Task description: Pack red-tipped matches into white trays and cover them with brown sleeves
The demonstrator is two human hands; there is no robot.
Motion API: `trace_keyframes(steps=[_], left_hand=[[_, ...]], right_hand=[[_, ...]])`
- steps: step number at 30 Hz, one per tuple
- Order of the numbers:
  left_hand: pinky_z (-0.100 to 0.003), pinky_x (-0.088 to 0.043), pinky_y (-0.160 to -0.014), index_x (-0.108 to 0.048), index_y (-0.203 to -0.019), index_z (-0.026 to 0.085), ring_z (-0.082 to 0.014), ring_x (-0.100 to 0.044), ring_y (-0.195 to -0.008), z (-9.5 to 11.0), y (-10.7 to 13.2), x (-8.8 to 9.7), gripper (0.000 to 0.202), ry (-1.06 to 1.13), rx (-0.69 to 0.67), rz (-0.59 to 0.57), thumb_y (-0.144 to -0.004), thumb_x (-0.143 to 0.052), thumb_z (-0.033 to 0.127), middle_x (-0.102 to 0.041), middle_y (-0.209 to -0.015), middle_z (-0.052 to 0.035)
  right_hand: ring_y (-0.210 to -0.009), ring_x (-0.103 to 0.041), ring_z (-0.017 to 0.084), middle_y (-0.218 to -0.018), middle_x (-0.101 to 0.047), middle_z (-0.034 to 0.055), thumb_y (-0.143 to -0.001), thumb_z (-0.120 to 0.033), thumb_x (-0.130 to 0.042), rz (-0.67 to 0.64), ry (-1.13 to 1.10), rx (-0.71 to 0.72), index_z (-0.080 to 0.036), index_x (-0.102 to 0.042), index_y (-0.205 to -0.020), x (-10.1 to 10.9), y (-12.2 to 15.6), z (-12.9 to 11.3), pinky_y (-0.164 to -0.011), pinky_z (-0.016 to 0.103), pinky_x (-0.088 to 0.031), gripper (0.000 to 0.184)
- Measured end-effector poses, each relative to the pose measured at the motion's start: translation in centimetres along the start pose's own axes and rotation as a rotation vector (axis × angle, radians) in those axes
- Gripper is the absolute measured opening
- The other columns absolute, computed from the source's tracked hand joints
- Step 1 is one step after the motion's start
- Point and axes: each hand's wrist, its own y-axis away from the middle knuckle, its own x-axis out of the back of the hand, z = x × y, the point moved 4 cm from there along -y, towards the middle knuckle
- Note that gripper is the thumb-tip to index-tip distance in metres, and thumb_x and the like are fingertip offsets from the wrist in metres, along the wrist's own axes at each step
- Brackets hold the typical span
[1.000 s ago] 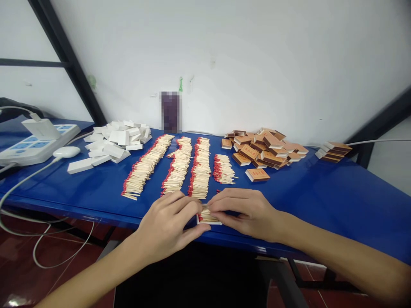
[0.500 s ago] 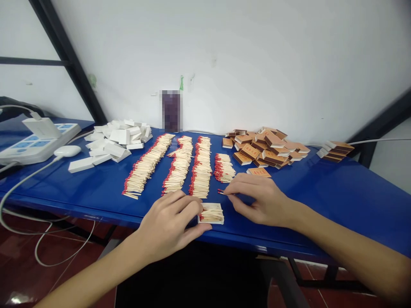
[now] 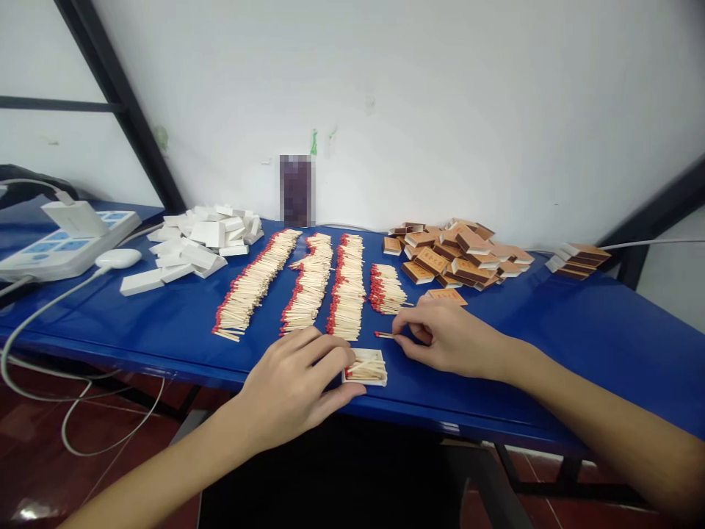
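With thumb and fingers, my left hand (image 3: 305, 378) holds a small white matchbox tray (image 3: 383, 381) at the table's front edge. Inside the tray lie several matches (image 3: 368, 366), their red heads toward my left fingers. My right hand (image 3: 446, 334) pinches a match (image 3: 384, 335) between thumb and forefinger, red head pointing left, just above and right of the tray. Beyond the hands are long rows of red-headed matches (image 3: 346, 294) and a shorter row (image 3: 388, 286) nearest my right hand.
White empty trays (image 3: 206, 235) are heaped at the back left beside a power strip (image 3: 66, 246) with cables. Orange-brown matchbox sleeves (image 3: 460, 253) are piled at the back right. A few boxes (image 3: 578, 261) stand farther right. A blurred dark rectangle (image 3: 296, 191) leans on the wall.
My right hand has turned and drawn slightly down, and the pinched match now lies more level. My left hand still holds the tray. The whole view has shifted a little.
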Motion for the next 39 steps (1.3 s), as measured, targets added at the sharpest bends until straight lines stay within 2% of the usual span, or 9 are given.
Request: trace_keyframes(steps=[4, 10, 13, 17, 22, 26, 29, 33, 39], left_hand=[[-0.036, -0.05, -0.079, -0.059, -0.11, 0.02, -0.0208, -0.062, -0.089, 0.0, 0.0, -0.1, 0.019, -0.027, -0.015, -0.044, -0.099, -0.057, 0.035, -0.067, -0.103, -0.0042], [-0.038, -0.052, -0.078, -0.059, -0.12, 0.024, -0.0228, -0.061, -0.093, 0.1, 0.2, 0.0, 0.022, -0.082, -0.025, -0.1, -0.101, -0.05, 0.031, -0.062, -0.11, -0.007], [-0.039, -0.053, -0.079, -0.057, -0.126, 0.024, -0.0233, -0.06, -0.095, 0.1, 0.1, -0.1, 0.026, -0.083, -0.012, -0.101, -0.101, -0.05, 0.031, -0.061, -0.112, -0.0075], [-0.039, -0.053, -0.08, -0.054, -0.131, 0.023, -0.0232, -0.06, -0.097, 0.0, 0.0, -0.1, 0.031, -0.068, 0.011, -0.099, -0.101, -0.05, 0.031, -0.059, -0.112, -0.0085], [-0.038, -0.054, -0.08, -0.057, -0.125, 0.02, -0.0234, -0.06, -0.097, 0.1, -0.1, 0.0, 0.027, -0.076, 0.008, -0.075, -0.101, -0.05, 0.029, -0.059, -0.113, -0.0096], [-0.038, -0.053, -0.082, -0.059, -0.117, 0.019, -0.0241, -0.061, -0.099, 0.1, 0.0, 0.1, 0.021, -0.077, -0.004, -0.052, -0.1, -0.051, 0.029, -0.059, -0.115, -0.0101], [-0.038, -0.053, -0.082, -0.057, -0.121, 0.019, -0.0238, -0.061, -0.099, 0.0, 0.1, 0.0, 0.024, -0.069, 0.003, -0.054, -0.1, -0.051, 0.029, -0.06, -0.115, -0.0098], [-0.039, -0.053, -0.083, -0.058, -0.121, 0.018, -0.0239, -0.061, -0.098, -0.1, 0.1, -0.1, 0.025, -0.064, 0.012, -0.054, -0.1, -0.052, 0.03, -0.061, -0.115, -0.0097], [-0.039, -0.053, -0.082, -0.061, -0.111, 0.017, -0.0239, -0.061, -0.097, -0.1, 0.0, 0.0, 0.019, -0.062, 0.013, -0.039, -0.1, -0.052, 0.031, -0.062, -0.111, -0.0093]], right_hand=[[-0.047, -0.043, 0.009, -0.054, -0.047, -0.0061, -0.089, -0.025, -0.057, -0.066, -0.144, -0.033, -0.019, -0.067, -0.08, -0.4, -0.1, 0.5, -0.051, 0.022, -0.033, 0.015], [-0.047, -0.042, 0.008, -0.054, -0.045, -0.0065, -0.089, -0.025, -0.057, -0.027, -0.133, -0.001, -0.017, -0.069, -0.086, -0.5, -0.2, 0.6, -0.05, 0.021, -0.032, 0.014], [-0.048, -0.044, 0.009, -0.056, -0.05, -0.0052, -0.091, -0.028, -0.057, -0.004, -0.132, 0.028, -0.017, -0.072, -0.096, -0.5, -0.3, 0.6, -0.052, 0.022, -0.034, 0.019], [-0.053, -0.048, 0.01, -0.062, -0.058, -0.0019, -0.093, -0.027, -0.055, -0.03, -0.168, 0.048, -0.019, -0.075, -0.092, -0.6, -0.2, 0.7, -0.053, 0.023, -0.035, 0.022], [-0.052, -0.043, 0.01, -0.059, -0.048, -0.0049, -0.092, -0.026, -0.055, -0.128, -0.219, -0.026, -0.019, -0.069, -0.089, -0.6, -0.2, 0.7, -0.052, 0.022, -0.032, 0.017], [-0.053, -0.041, 0.01, -0.061, -0.047, -0.0056, -0.091, -0.024, -0.055, -0.167, -0.205, -0.048, -0.019, -0.062, -0.086, -0.5, -0.2, 0.4, -0.053, 0.022, -0.031, 0.01], [-0.053, -0.04, 0.011, -0.061, -0.046, -0.0059, -0.092, -0.025, -0.054, -0.175, -0.168, -0.046, -0.02, -0.057, -0.085, -0.7, -0.1, 0.4, -0.054, 0.023, -0.03, 0.009], [-0.053, -0.039, 0.011, -0.061, -0.043, -0.0068, -0.093, -0.021, -0.051, -0.111, -0.13, -0.012, -0.02, -0.053, -0.086, -0.8, -0.1, 0.4, -0.054, 0.023, -0.029, 0.007], [-0.052, -0.036, 0.009, -0.062, -0.039, -0.0082, -0.091, -0.018, -0.051, 0.094, -0.178, 0.086, -0.02, -0.05, -0.089, 0.2, 0.2, -0.7, -0.053, 0.021, -0.03, 0.003]])
